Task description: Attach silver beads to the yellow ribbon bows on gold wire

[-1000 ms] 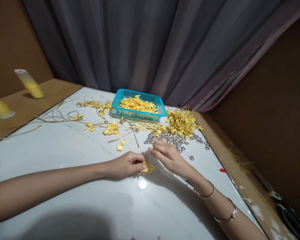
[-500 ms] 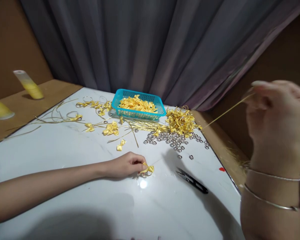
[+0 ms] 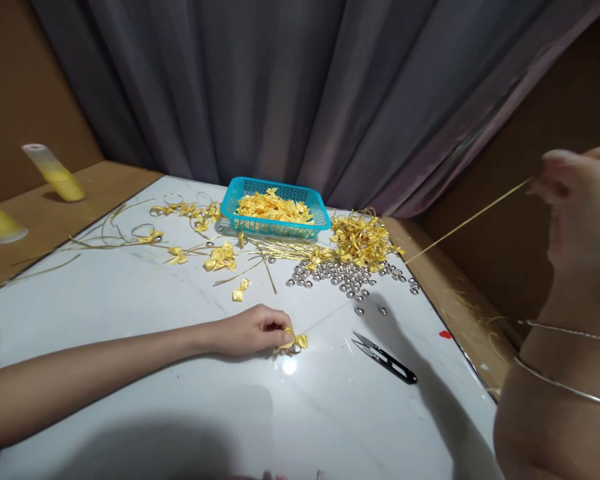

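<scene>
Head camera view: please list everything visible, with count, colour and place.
Glossy marbled table: one, white, centre
Perforated plastic basket: one, turquoise, table's far side
Small satin bows: many, yellow, in and around basket
Thin cords: many, gold, table's far half
Small oval metallic pieces: many, silver, table's right half
Thread snips: one, black handle, table's right half
Small flat piece: one, red, table's right edge
Tubular spools: two, yellow and white, far left
Draped curtain: one, grey, behind
Plain walls: two, brown, both sides
Stretched thread: one, yellow, diagonal across right half
Thin bracelets: two, silver, lower right
Left hand: one, centre, pinching a bow
Right hand: one, raised right, holding thread
</scene>
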Tool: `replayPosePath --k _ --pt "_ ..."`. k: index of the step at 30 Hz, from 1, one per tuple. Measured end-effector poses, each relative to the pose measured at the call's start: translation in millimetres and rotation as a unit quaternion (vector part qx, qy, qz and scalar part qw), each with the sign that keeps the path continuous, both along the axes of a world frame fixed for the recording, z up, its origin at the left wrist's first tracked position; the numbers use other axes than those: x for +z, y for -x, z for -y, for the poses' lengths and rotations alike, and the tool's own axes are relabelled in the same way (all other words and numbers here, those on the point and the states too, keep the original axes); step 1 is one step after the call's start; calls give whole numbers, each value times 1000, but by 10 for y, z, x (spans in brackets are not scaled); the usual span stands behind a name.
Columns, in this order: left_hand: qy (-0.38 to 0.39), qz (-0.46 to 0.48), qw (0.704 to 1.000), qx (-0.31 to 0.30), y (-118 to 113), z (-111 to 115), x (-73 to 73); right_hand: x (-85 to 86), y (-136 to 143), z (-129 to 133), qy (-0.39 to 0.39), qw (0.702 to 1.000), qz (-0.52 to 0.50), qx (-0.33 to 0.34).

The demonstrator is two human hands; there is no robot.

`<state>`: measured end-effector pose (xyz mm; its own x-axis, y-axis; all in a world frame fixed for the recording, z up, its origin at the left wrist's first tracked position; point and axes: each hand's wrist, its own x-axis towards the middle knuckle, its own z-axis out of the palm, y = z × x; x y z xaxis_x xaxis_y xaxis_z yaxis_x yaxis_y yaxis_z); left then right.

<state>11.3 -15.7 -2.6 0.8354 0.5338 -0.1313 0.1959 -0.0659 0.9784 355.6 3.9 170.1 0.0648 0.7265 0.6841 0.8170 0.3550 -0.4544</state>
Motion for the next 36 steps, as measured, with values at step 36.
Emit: replayPosePath --k 36 --pt "-118 -37 992 -3 37 3 108 -1352 1420 627 472 770 -167 397"
